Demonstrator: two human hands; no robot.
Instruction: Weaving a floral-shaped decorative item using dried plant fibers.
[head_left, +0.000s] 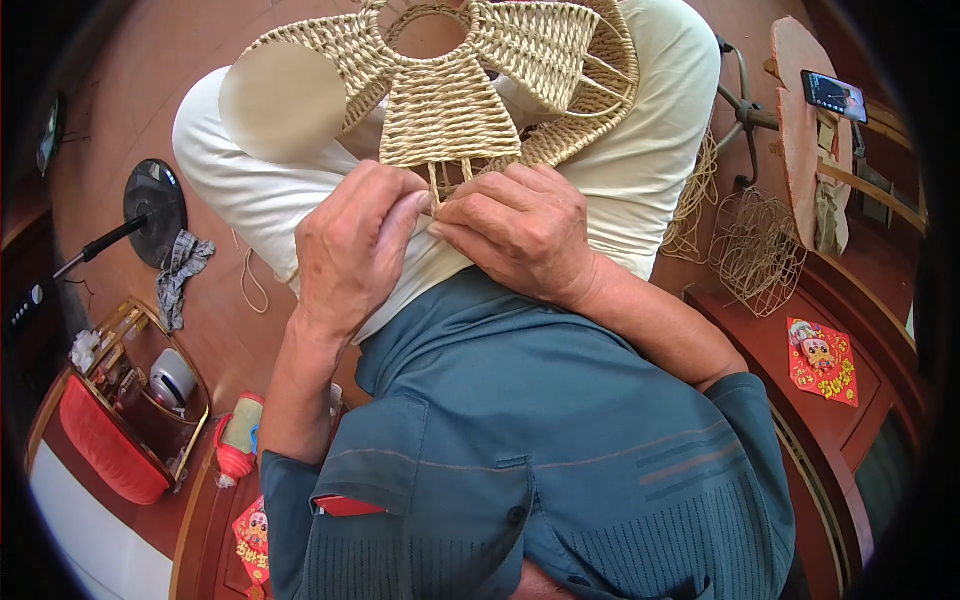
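Note:
A woven straw piece [450, 115] lies across my lap, with flared panels spreading from a round ring [425, 58]. The panel closest to me ends in a few loose twisted strands [440, 180]. My left hand [360, 240] pinches the strand ends from the left. From the right, my right hand [520, 230] closes on the same ends, its fingertips almost meeting the left ones. The exact grip is partly hidden by the fingers. A curved woven rim [615, 90] shows beneath the panels at the right. A blurred round patch covers part of the left side.
Coils of straw cord [755, 245] lie on the floor at the right, below a round-topped stand [790, 120] with a lit phone [835, 95]. At the left are a black round base with a pole [155, 210], a grey cloth [182, 275] and a red-cushioned seat [110, 440].

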